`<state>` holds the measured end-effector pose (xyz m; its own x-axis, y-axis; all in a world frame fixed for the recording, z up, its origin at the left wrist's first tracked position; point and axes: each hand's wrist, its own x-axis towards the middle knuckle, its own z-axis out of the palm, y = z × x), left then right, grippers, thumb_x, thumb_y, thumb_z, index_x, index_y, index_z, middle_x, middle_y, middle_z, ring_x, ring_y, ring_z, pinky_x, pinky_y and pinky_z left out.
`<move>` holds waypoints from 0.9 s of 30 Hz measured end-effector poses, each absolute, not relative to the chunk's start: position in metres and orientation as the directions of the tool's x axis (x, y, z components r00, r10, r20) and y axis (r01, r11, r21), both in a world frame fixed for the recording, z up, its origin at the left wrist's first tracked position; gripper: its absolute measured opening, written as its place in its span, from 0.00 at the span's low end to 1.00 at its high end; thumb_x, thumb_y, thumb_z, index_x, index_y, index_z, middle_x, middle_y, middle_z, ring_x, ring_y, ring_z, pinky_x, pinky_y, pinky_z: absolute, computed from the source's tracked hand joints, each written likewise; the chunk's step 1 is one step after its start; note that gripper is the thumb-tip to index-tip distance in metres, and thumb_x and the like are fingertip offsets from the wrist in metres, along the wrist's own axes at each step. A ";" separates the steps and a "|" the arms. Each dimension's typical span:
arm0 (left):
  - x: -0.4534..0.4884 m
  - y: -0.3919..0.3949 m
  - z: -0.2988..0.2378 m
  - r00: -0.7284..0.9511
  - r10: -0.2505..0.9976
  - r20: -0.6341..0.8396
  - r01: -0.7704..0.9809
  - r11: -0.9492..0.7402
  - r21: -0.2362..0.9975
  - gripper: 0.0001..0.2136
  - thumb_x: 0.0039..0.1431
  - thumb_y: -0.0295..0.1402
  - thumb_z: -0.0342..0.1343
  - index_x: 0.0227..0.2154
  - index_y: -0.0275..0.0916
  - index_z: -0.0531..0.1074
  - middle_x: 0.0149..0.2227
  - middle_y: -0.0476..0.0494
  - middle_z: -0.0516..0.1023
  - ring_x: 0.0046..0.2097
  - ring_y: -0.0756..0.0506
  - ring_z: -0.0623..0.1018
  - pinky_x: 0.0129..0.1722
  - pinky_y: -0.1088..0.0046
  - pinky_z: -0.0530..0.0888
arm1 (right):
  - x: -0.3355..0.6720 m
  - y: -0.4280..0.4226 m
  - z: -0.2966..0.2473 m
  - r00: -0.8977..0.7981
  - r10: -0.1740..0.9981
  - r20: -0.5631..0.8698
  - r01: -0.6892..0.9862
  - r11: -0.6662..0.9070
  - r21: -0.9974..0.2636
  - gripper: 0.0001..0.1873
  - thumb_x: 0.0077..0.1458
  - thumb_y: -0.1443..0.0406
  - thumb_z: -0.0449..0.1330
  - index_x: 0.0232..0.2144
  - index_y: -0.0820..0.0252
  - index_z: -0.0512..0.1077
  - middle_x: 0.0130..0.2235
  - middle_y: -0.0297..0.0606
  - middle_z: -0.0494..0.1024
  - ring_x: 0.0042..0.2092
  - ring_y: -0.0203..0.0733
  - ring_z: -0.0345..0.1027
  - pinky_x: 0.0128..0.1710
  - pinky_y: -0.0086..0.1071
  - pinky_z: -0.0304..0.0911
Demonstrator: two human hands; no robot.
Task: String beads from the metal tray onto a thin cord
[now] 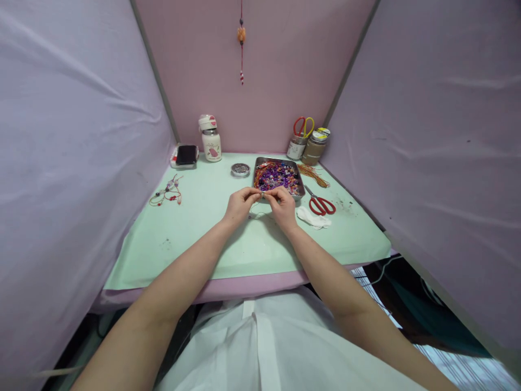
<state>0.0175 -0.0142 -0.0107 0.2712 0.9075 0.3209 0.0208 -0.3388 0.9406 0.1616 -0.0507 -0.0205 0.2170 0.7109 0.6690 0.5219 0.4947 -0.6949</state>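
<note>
My left hand (243,205) and my right hand (282,206) meet just in front of a metal tray (302,194) filled with purple, orange and white beads (277,176). Both hands are closed in a pinch, fingertips almost touching. Between them is a small pale piece, perhaps a bead, too small to make out surely. A thin cord (260,213) hangs in a loop below the fingers, and both pinches seem to be on it. Right of my right hand lie a crumpled white cloth (313,218) and red-handled scissors (322,206).
Behind the tray stand a can (296,147) with red and yellow scissors and a brown jar (315,149). Orange cords (313,175) lie beside them. Leftward are a round tin (240,170), a white bottle (211,144), a phone (186,155) and beaded strings (169,191). A beaded pendant (241,36) hangs behind.
</note>
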 end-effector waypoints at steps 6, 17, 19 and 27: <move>0.015 -0.017 -0.009 0.297 0.864 0.406 0.161 -0.464 0.871 0.05 0.55 0.31 0.56 0.31 0.38 0.76 0.33 0.45 0.77 0.36 0.47 0.73 0.40 0.72 0.68 | 0.162 -0.049 -0.023 0.204 0.708 0.677 0.511 0.513 -0.690 0.07 0.57 0.64 0.58 0.28 0.58 0.73 0.31 0.35 0.73 0.34 0.38 0.64 0.35 0.34 0.61; 0.010 -0.013 -0.008 0.342 0.800 0.494 0.299 -0.591 0.750 0.05 0.55 0.28 0.53 0.29 0.40 0.74 0.33 0.43 0.74 0.38 0.44 0.69 0.45 0.69 0.64 | 0.167 -0.046 -0.025 0.203 0.715 0.669 0.549 0.483 -0.683 0.07 0.56 0.64 0.58 0.27 0.58 0.72 0.31 0.36 0.72 0.34 0.39 0.64 0.36 0.35 0.61; 0.009 -0.012 -0.007 0.324 0.807 0.493 0.299 -0.582 0.757 0.05 0.56 0.28 0.52 0.29 0.40 0.73 0.33 0.43 0.74 0.38 0.44 0.69 0.45 0.69 0.64 | 0.172 -0.043 -0.029 0.203 0.718 0.665 0.601 0.445 -0.664 0.07 0.56 0.65 0.57 0.27 0.58 0.72 0.31 0.37 0.72 0.35 0.41 0.64 0.38 0.36 0.61; 0.009 -0.010 -0.012 0.352 0.783 0.512 0.334 -0.616 0.713 0.06 0.57 0.28 0.51 0.30 0.40 0.74 0.34 0.43 0.74 0.38 0.45 0.70 0.43 0.71 0.64 | 0.184 -0.032 -0.053 -0.009 0.879 0.477 0.824 0.277 -0.494 0.11 0.53 0.72 0.55 0.29 0.57 0.76 0.31 0.41 0.75 0.35 0.43 0.65 0.36 0.34 0.60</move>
<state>0.0086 -0.0102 -0.0122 0.3523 0.7835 0.5119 0.3340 -0.6162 0.7133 0.1845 -0.0316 -0.0530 -0.0092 0.8788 0.4772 0.8244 0.2767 -0.4938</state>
